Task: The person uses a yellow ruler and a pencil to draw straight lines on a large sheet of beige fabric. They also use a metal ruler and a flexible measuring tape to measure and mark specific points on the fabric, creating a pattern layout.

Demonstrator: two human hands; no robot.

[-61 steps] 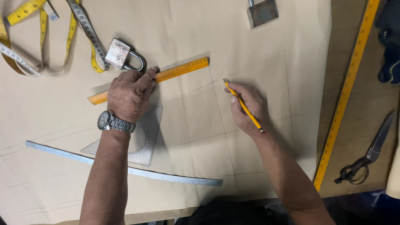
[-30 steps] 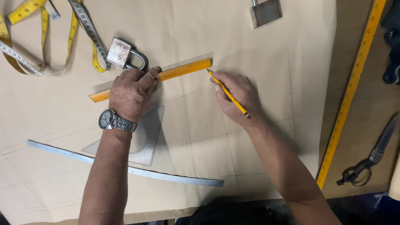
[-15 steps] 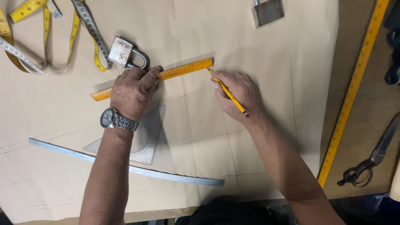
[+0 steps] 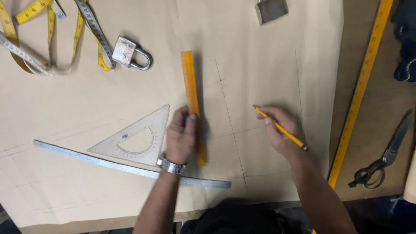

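The left hand [image 4: 181,134] lay palm down near the centre of the brown pattern paper [image 4: 65,108], fingers loosely extended and pressed flat on the lower half of an orange ruler [image 4: 191,93]. It gripped nothing; it only pinned the ruler. The ruler ran nearly upright, from twelve o'clock of the hand down past its fingers towards the wrist, where a metal wristwatch [image 4: 172,165] was worn.

The right hand [image 4: 281,130] rested at three o'clock of the left, apart from it, with fingers curled around a yellow pencil [image 4: 281,128]. The pencil tip pointed to ten o'clock and sat on or just above the paper; contact could not be confirmed. Faint pencil lines crossed the sheet between the two hands.

At nine o'clock of the left hand, just beside it, lay a clear set square [image 4: 132,138] with a protractor cut-out. A long steel rule [image 4: 125,167] lay under the left wrist, slanting from nine o'clock down to five o'clock. A padlock [image 4: 130,53] sat at eleven o'clock, touching a yellow tape measure [image 4: 47,30] coiled in the upper left corner. A metal block [image 4: 271,9] was cut off by the top edge. Off the paper, at three o'clock, a long yellow measuring stick [image 4: 359,91] ran along the table, with dark shears [image 4: 385,158] beyond it.
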